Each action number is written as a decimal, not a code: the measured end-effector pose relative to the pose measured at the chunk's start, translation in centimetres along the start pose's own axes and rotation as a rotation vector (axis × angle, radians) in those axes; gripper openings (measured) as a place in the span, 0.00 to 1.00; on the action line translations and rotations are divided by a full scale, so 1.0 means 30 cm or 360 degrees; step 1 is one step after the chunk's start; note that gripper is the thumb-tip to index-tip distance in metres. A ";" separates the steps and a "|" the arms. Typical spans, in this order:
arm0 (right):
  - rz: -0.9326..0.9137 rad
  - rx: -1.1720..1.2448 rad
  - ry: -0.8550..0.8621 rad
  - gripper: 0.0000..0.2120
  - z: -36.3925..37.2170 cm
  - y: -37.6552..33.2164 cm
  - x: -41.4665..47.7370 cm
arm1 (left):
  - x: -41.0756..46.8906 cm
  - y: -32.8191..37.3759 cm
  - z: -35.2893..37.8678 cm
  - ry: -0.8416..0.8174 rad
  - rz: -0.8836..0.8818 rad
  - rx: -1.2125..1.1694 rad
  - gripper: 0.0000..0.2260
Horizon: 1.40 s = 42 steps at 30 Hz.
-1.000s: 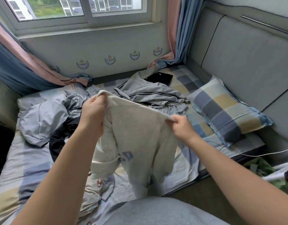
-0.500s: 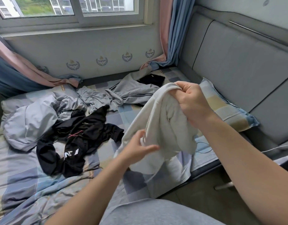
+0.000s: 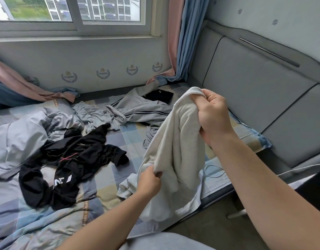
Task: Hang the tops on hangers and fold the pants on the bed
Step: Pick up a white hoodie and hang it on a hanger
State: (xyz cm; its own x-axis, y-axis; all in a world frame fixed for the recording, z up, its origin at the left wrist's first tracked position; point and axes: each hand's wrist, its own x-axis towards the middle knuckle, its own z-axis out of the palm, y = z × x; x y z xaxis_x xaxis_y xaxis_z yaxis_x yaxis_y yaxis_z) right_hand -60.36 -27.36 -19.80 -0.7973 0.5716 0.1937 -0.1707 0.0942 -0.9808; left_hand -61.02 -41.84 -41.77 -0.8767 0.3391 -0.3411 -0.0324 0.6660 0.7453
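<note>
A cream-white garment [image 3: 175, 154] hangs bunched above the bed's near edge. My right hand [image 3: 212, 114] grips its top, raised high. My left hand [image 3: 150, 181] pinches a lower fold of the same cloth. On the checked bed sheet [image 3: 108, 181] lie a black garment with white lettering [image 3: 70, 159], a grey striped garment [image 3: 143, 110] near the far wall, a small black piece [image 3: 160, 95] beside it, and a pale grey garment [image 3: 20, 139] at the left. No hanger is in view.
A checked pillow [image 3: 249, 134] leans against the grey padded headboard [image 3: 255, 91] on the right. Pink and blue curtains [image 3: 177, 42] hang by the window. A white cable [image 3: 215, 175] trails over the bed's edge. Bare floor [image 3: 209, 224] shows beside the bed.
My right hand has lifted the white garment up and to the right. My left hand let go of its top, dropped lower and took hold of a fold. The black garment has come into sight.
</note>
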 end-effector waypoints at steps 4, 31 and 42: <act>0.0071 -0.0051 0.0111 0.15 -0.033 0.056 0.031 | 0.039 -0.051 -0.093 0.0249 -0.0098 -0.0398 0.09; 0.0411 -0.0218 -0.0912 0.04 0.126 0.332 -0.199 | -0.036 0.110 -0.531 0.0268 0.0485 -0.0641 0.05; 0.1058 0.0398 -0.0223 0.16 0.096 0.262 -0.172 | -0.102 -0.096 -0.382 -0.0293 -0.0808 -0.0460 0.33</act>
State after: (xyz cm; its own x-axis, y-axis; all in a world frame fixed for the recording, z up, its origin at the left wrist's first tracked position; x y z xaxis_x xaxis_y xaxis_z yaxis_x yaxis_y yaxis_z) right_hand -59.24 -31.91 -28.44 -0.8424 0.3316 -0.4247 0.2625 -0.4358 -0.8609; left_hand -63.75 -52.40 -36.31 -0.6210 0.1532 -0.7687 -0.5760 0.5760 0.5800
